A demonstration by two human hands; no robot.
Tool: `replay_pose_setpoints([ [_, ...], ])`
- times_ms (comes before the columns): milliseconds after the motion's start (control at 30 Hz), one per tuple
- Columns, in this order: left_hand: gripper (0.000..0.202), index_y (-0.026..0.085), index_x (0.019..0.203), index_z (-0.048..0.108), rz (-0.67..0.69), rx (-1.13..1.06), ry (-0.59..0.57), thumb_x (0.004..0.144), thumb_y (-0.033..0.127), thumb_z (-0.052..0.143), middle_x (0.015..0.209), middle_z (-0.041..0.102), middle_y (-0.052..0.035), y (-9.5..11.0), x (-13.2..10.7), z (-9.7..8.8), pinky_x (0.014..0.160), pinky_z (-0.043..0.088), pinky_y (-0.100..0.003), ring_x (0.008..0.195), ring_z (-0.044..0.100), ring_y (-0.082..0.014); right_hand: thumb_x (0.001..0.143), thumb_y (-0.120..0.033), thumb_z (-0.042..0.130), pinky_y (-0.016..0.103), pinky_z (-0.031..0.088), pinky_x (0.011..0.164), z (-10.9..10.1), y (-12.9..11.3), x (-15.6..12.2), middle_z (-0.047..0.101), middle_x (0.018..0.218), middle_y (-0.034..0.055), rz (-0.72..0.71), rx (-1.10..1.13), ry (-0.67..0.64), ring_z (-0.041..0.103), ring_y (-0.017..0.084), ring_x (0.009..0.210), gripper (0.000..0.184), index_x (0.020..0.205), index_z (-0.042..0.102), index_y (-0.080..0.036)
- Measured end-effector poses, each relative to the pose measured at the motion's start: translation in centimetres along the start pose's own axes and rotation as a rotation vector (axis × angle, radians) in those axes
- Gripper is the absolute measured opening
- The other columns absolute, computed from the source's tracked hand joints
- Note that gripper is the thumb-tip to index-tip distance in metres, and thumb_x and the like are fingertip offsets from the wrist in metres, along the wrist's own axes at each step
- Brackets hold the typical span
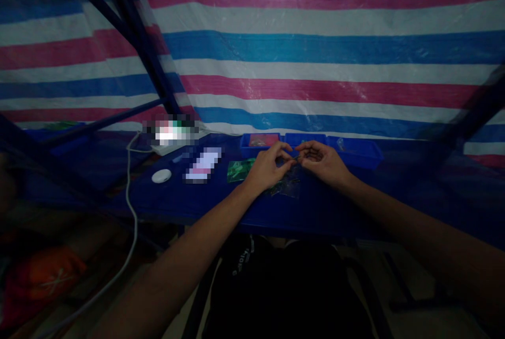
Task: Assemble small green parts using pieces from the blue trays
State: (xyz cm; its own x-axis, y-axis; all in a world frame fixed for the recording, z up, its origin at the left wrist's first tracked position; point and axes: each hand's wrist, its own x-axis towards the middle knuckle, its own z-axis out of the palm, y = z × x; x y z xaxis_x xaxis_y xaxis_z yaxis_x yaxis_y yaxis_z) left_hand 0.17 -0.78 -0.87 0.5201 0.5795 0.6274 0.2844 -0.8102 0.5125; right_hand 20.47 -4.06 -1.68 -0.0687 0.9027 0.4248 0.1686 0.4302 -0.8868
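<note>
A big striped sheet (315, 44) hangs behind a blue table (221, 202). Blue trays (357, 152) sit at its far edge. Just in front of them the left hand (268, 168) and right hand (323, 162) meet above some little bags (286, 186). Both pinch a tiny piece (295, 158), too small and dark to make out. I think it is best to hold it low over the table and pinch softly, so it cannot fall far.

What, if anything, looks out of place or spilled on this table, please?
Nothing stands out: the blue trays sit in a row, the green packet lies flat, and the white cable hangs off the table.
</note>
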Motion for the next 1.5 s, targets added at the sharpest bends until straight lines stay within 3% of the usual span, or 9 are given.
replay_pose_setpoints([
  [267, 0.029, 0.022, 0.125, 0.060, -0.049, 0.061, 0.027, 0.097, 0.031, 0.060, 0.087, 0.078, -0.0034, 0.6, -0.3, -0.6, 0.081, 0.057, -0.035, 0.080, 0.074, -0.0191, 0.083, -0.035, 0.072, 0.038, 0.055, 0.077, -0.6, -0.4, -0.1, 0.073, 0.093, 0.0054, -0.127, -0.252, 0.176, 0.067, 0.022, 0.083, 0.018, 0.097, 0.073, -0.023],
  [433, 0.040, 0.026, 0.139, 0.057, 0.008, -0.031, -0.019, 0.099, 0.027, 0.057, 0.112, 0.078, -0.0055, 1.4, -0.3, -0.8, 0.091, 0.058, -0.036, 0.097, 0.075, -0.0190, 0.087, -0.034, 0.071, 0.042, 0.055, 0.088, -0.5, -0.7, -0.4, 0.074, 0.100, 0.0052, -0.215, -0.361, 0.088, 0.069, 0.025, 0.092, 0.012, 0.096, 0.074, -0.027],
  [533, 0.036, 0.026, 0.135, 0.062, 0.012, -0.053, -0.019, 0.099, 0.029, 0.059, 0.116, 0.077, -0.0055, 1.3, -0.2, -0.8, 0.092, 0.059, -0.037, 0.098, 0.074, -0.0187, 0.086, -0.034, 0.073, 0.046, 0.052, 0.098, -0.4, -0.7, -0.4, 0.073, 0.106, 0.0050, -0.264, -0.377, 0.026, 0.068, 0.026, 0.102, 0.011, 0.096, 0.074, -0.028],
  [667, 0.025, 0.023, 0.117, 0.073, -0.032, -0.026, 0.045, 0.097, 0.036, 0.063, 0.112, 0.078, -0.0061, 0.5, 0.0, -0.8, 0.092, 0.059, -0.040, 0.099, 0.074, -0.0212, 0.087, -0.036, 0.074, 0.047, 0.049, 0.105, -0.3, -1.1, -0.5, 0.074, 0.110, 0.0051, -0.311, -0.341, -0.028, 0.066, 0.026, 0.110, 0.011, 0.095, 0.075, -0.029],
  [800, 0.020, 0.024, 0.112, 0.073, -0.092, -0.025, 0.122, 0.095, 0.032, 0.067, 0.105, 0.079, -0.0048, -0.4, 0.1, -0.6, 0.090, 0.059, -0.041, 0.095, 0.074, -0.0211, 0.092, -0.039, 0.068, 0.047, 0.051, 0.101, -0.4, -1.3, -0.4, 0.074, 0.105, 0.0059, -0.290, -0.326, 0.029, 0.067, 0.025, 0.105, 0.013, 0.093, 0.075, -0.028],
  [967, 0.030, 0.024, 0.122, 0.062, -0.103, -0.155, 0.089, 0.093, 0.024, 0.069, 0.101, 0.078, -0.0037, -0.4, 0.0, -0.3, 0.089, 0.059, -0.039, 0.093, 0.075, -0.0207, 0.092, -0.042, 0.068, 0.048, 0.050, 0.104, -0.7, -0.6, -0.1, 0.071, 0.120, 0.0063, -0.308, -0.266, 0.007, 0.065, 0.026, 0.115, 0.018, 0.098, 0.077, -0.028],
  [1133, 0.042, 0.023, 0.130, 0.053, -0.094, -0.172, 0.063, 0.092, 0.023, 0.070, 0.097, 0.079, -0.0030, 0.2, 0.0, -0.4, 0.088, 0.059, -0.037, 0.089, 0.076, -0.0194, 0.092, -0.044, 0.068, 0.045, 0.053, 0.098, -0.7, -0.7, -0.3, 0.076, 0.114, 0.0050, -0.219, -0.194, -0.100, 0.070, 0.026, 0.106, 0.023, 0.106, 0.079, -0.029],
  [1333, 0.036, 0.020, 0.126, 0.061, -0.047, 0.046, -0.006, 0.093, 0.032, 0.069, 0.101, 0.078, -0.0054, -0.1, -0.3, -0.5, 0.091, 0.057, -0.037, 0.094, 0.075, -0.0198, 0.094, -0.045, 0.065, 0.046, 0.056, 0.095, -1.6, -1.1, 0.0, 0.075, 0.113, 0.0060, -0.203, -0.266, 0.010, 0.071, 0.027, 0.104, 0.027, 0.111, 0.077, -0.028],
  [1500, 0.040, 0.019, 0.117, 0.073, 0.027, 0.318, -0.163, 0.093, 0.051, 0.065, 0.120, 0.074, -0.0107, -0.6, -0.8, -0.3, 0.103, 0.051, -0.044, 0.115, 0.068, -0.0261, 0.095, -0.039, 0.062, 0.049, 0.058, 0.094, -3.9, -0.6, 0.7, 0.069, 0.126, 0.0096, -0.330, -0.571, 0.186, 0.069, 0.028, 0.106, 0.032, 0.124, 0.070, -0.027],
])
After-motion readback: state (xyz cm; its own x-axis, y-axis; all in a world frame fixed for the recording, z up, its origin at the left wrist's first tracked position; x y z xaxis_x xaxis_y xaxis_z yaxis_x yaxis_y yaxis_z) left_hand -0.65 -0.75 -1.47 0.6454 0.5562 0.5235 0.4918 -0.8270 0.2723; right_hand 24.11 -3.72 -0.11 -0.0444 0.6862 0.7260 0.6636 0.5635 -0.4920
